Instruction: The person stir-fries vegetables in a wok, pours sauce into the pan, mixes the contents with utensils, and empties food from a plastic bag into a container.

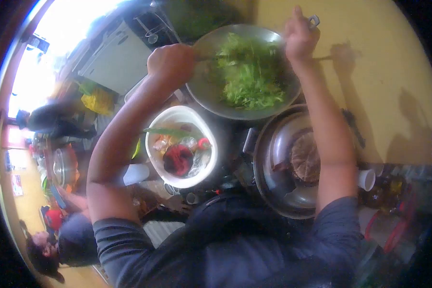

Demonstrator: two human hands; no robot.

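A wide metal wok (204, 98) holds a heap of chopped leafy greens (252, 81), partly smeared by motion. At the wok's left rim, my left hand (172, 63) is closed in a fist. A thin dark handle seems to run from it toward the greens, but its kind is unclear. My right hand (302, 38), above the right rim, is wrapped round a utensil whose metal handle end (314, 20) with a hanging hole sticks out past the fingers. The working end of that utensil is hidden or blurred.
A white bin (211, 165) with scraps and wrappers stands below the wok. Beside it lies a large pan with a glass lid (283, 192), under my right forearm. A white cup (366, 180) is to the right. Another person (77, 235) is at lower left.
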